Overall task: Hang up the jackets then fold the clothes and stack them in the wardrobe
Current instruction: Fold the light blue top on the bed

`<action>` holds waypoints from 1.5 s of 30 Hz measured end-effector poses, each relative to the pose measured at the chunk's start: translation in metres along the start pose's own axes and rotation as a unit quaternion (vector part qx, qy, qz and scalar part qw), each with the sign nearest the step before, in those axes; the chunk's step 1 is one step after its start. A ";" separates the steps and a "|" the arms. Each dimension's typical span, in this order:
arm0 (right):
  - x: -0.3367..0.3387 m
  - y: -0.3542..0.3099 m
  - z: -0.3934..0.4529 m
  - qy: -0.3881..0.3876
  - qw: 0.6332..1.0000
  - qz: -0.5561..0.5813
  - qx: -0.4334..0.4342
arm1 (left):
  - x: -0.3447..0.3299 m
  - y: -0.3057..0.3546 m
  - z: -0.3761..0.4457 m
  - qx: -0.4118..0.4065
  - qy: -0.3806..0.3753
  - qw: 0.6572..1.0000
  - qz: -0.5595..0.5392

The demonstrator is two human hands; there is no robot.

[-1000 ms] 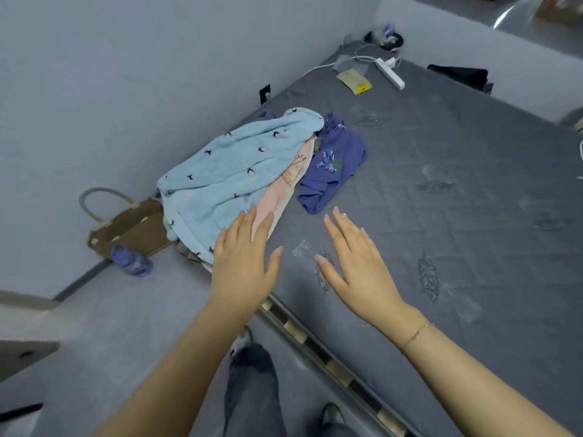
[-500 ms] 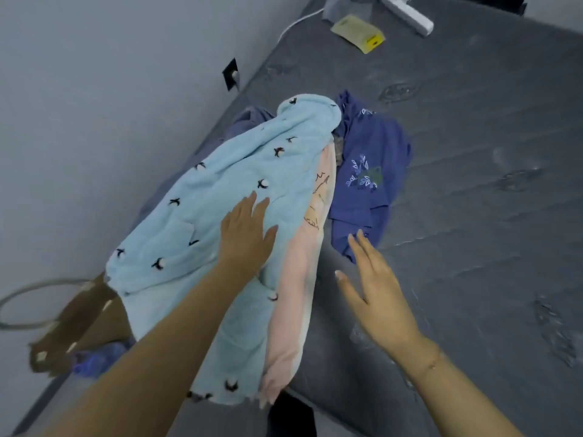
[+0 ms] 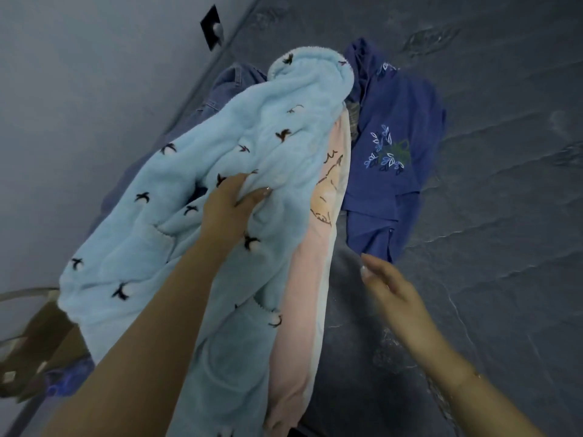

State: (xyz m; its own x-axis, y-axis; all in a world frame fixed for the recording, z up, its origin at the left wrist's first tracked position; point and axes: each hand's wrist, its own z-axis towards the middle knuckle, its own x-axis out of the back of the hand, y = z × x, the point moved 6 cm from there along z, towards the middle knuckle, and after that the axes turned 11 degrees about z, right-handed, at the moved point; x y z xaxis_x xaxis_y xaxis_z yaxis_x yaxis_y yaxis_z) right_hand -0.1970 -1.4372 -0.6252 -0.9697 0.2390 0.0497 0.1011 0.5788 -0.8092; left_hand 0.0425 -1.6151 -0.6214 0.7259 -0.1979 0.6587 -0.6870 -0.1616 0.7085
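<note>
Fleece, pale blue, fills centre-left: the light blue jacket (image 3: 195, 222) tops the pile on the mattress (image 3: 489, 279). The left hand (image 3: 230, 206) pinches its fabric; pickup for hanging seems underway. Lower right, the right hand (image 3: 391, 288) hovers, fingers relaxed, likely needed for support.

Bare forearms, thin wrist bracelet (image 3: 477, 374)

1. The light blue jacket (image 3: 202, 197), bunched under the fingers (image 3: 252, 197) of the left hand (image 3: 230, 206), is thick fleece, plush and matt.
2. The pink garment (image 3: 310, 266), just right of those fingers, is smooth matt cloth.
3. The blue shirt (image 3: 394, 171), beyond the right hand (image 3: 391, 288) fingertips, is thin matt cloth with stitched embroidery.
4. The mattress (image 3: 504, 216) is quilted grey fabric.
</note>
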 end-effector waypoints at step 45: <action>0.340 0.203 -0.167 0.131 0.932 0.316 -0.122 | -0.379 0.185 -0.241 -0.052 -0.315 0.895 0.313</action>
State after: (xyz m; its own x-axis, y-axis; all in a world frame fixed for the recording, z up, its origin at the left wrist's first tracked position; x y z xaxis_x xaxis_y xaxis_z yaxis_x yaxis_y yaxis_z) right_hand -0.4688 -1.1089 -0.6747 -0.6142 0.7565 -0.2245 0.7127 0.4097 -0.5694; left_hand -0.3512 -1.3366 -0.6791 0.0148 -0.7287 0.6847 -0.9219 0.2552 0.2915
